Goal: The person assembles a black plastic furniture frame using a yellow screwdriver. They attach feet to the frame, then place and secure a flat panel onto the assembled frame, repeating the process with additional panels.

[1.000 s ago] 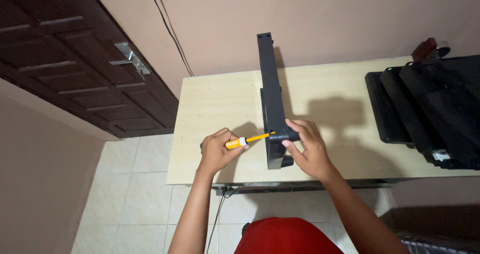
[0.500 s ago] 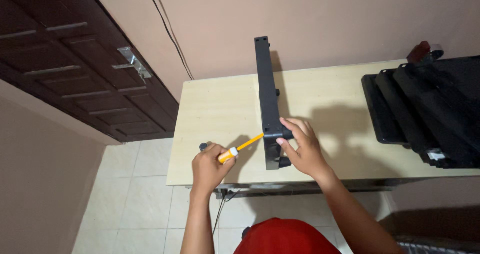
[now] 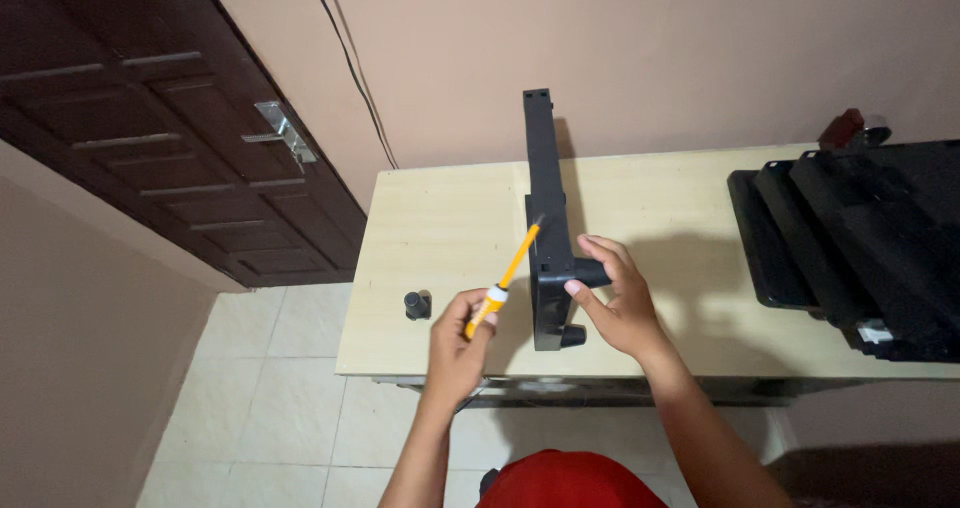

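A long black metal bracket [image 3: 546, 198] lies on the pale wooden table [image 3: 450, 228], running from the wall toward me. My right hand [image 3: 615, 303] grips its near end from the right side. My left hand [image 3: 455, 343] holds an orange-handled screwdriver [image 3: 505, 280] by the handle; the shaft slants up and right, with the tip just above the bracket's left edge. A small black knob [image 3: 416, 305] stands on the table left of my left hand.
Several black flat panels [image 3: 850, 238] are stacked on the table's right side, with a dark red object [image 3: 845, 128] behind them. A dark brown door [image 3: 150, 128] with a metal latch is at left. Tiled floor [image 3: 270, 388] lies below the table edge.
The screwdriver has swung from nearly level at the bracket's near end to a steep slant, its tip now higher up the bracket. My left hand has drawn back toward me.
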